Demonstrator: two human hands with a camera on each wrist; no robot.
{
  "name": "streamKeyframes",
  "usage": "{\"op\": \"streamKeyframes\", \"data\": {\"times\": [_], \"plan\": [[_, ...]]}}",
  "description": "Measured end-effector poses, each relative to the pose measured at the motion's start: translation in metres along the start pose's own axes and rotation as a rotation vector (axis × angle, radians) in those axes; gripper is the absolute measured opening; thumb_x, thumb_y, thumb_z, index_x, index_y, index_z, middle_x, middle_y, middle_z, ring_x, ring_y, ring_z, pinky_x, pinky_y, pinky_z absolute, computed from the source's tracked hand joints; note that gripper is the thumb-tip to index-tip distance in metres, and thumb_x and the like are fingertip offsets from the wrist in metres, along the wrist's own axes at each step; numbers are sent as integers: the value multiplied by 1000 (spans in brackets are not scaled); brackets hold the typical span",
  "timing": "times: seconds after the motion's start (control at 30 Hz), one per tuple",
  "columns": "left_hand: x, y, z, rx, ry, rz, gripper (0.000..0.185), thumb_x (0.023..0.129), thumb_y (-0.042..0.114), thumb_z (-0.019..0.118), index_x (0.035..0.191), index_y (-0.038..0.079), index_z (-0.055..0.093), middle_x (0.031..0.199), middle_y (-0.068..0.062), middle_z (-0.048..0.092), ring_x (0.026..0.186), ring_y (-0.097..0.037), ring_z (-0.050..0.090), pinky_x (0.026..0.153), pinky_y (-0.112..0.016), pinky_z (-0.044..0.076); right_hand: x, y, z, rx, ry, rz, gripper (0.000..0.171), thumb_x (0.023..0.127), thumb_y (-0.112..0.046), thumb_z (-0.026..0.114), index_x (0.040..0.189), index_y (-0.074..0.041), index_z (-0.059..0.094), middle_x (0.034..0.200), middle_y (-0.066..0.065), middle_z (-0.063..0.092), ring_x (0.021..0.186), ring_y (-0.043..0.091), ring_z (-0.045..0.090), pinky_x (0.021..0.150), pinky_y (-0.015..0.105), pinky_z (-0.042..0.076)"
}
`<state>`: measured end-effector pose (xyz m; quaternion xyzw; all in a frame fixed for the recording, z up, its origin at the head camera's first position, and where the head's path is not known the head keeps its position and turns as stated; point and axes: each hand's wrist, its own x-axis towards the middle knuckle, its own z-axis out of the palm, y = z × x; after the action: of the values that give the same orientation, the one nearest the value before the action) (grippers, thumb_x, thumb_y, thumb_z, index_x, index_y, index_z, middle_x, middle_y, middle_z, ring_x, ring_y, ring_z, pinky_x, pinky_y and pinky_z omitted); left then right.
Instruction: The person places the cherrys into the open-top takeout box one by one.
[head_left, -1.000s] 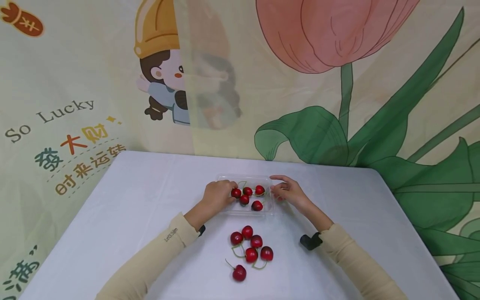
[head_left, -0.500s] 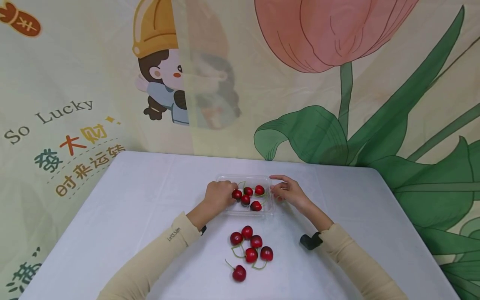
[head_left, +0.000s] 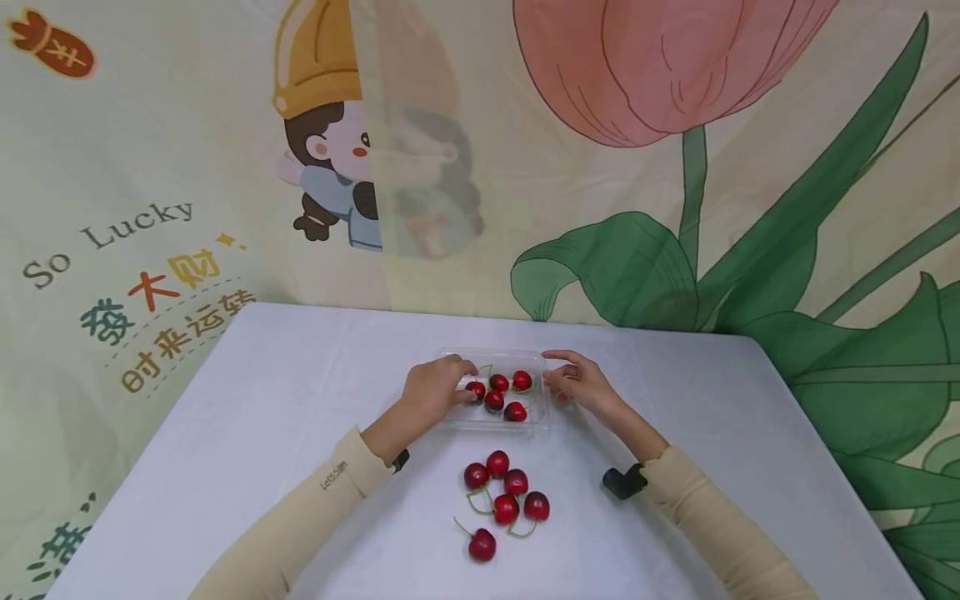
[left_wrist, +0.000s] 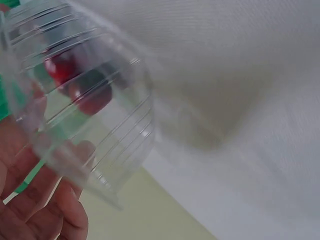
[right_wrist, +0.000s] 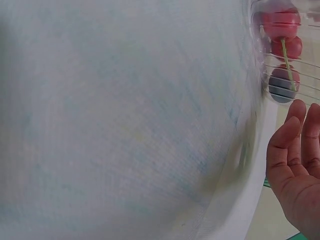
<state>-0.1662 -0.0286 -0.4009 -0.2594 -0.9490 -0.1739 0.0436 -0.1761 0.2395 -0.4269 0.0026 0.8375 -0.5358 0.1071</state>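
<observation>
A clear plastic box with several red cherries in it lies toward the back of the white table. My left hand reaches over the box's left side, thumb and fingers spread apart around the leftmost cherry. In the left wrist view, loosely bent fingers show behind the clear wall. My right hand is at the box's right end, its fingertips right at the rim and its index finger stretched along the back corner. Through the wall in the right wrist view, cherries show above the relaxed fingers.
Several more cherries with green stems lie loose on the tablecloth in front of the box, the nearest cherry toward the table's front. A printed cloth backdrop hangs behind the table.
My left thumb and fingers have parted from the leftmost cherry, which stays in the box slightly further right. The left hand has drawn back a little to the left. My right hand has stayed put.
</observation>
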Motion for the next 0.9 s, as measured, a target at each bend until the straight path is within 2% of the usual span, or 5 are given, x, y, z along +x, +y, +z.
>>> {"op": "streamKeyframes", "data": {"times": [0.23, 0.43, 0.53, 0.73, 0.9], "plan": [[-25, 5, -13, -158, 8, -1, 32, 80, 25, 80, 108, 12, 73, 105, -3, 71, 81, -16, 68, 56, -30, 51, 2, -3, -1, -33, -1, 6, 45, 98, -19, 61, 140, -10, 48, 100, 15, 68, 83, 21, 63, 75, 32, 56], [-54, 23, -23, -216, 2, 96, 30, 82, 27, 79, 108, 12, 73, 103, -2, 72, 82, -16, 67, 58, -25, 50, 3, -6, -2, -22, 4, 15, 45, 98, -18, 61, 140, -10, 48, 103, 18, 68, 87, 26, 63, 77, 33, 56], [-69, 30, -22, -232, -14, 140, 30, 82, 28, 78, 107, 11, 72, 103, -2, 72, 83, -16, 67, 61, -24, 50, 3, -4, -2, -13, -4, 6, 46, 98, -17, 61, 141, -8, 47, 105, 19, 67, 86, 26, 63, 78, 35, 56], [-94, 37, -12, -210, -23, 224, 30, 81, 32, 80, 102, 11, 74, 99, 1, 73, 92, -15, 67, 77, -32, 53, 3, 2, -2, -9, -19, -6, 47, 98, -17, 61, 141, -6, 46, 105, 21, 67, 85, 24, 63, 77, 35, 56], [-110, 43, -2, -193, -127, 277, 35, 79, 39, 79, 102, 14, 74, 101, 4, 72, 93, -13, 64, 74, -25, 47, 3, 2, -2, -7, -9, 1, 47, 98, -17, 60, 141, -7, 46, 102, 18, 67, 84, 22, 63, 75, 32, 56]]}}
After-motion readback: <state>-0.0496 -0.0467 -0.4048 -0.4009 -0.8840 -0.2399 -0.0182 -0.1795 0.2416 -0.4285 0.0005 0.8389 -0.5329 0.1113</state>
